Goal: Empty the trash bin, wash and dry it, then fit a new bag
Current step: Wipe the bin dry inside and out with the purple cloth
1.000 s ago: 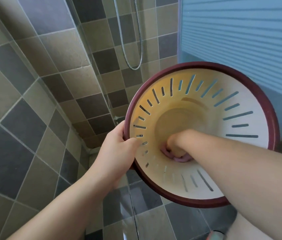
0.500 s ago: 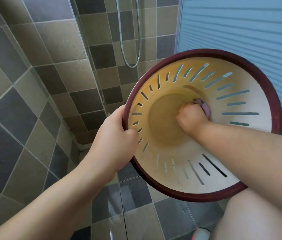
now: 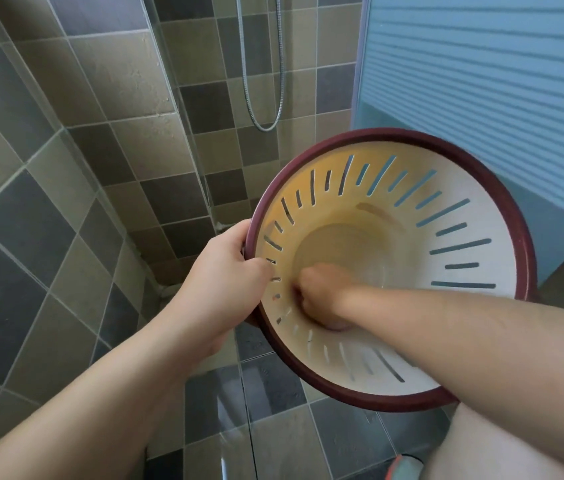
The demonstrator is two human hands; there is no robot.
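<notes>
the trash bin (image 3: 446,202) is held up off the floor, tipped so its open mouth faces the person, cream inside with slots cut round the wall and a dark red rim. the left hand (image 3: 225,275) grips that rim on its left edge, the fingers (image 3: 239,237) wrapped over the outside and the thumb hooked inside against the slotted wall. the right hand (image 3: 318,292) is reached deep into the bin, the forearm running in from the lower right, and it sits at the lower left of the inner wall near the bottom; it is blurred, the knuckles bunched like a fist, and a bit of something pinkish shows under it, but i cannot tell what it is or whether the fingers are pinching it. behind the bin on the right is a pale blue ribbed panel (image 3: 481,81). a metal shower hose (image 3: 263,81) hangs in a loop against the tiled wall (image 3: 65,133), all brown, tan and grey squares, and the same kind of tile runs across the floor (image 3: 273,427) below the bin. a bare knee (image 3: 516,445) shows at the lower right corner.
</notes>
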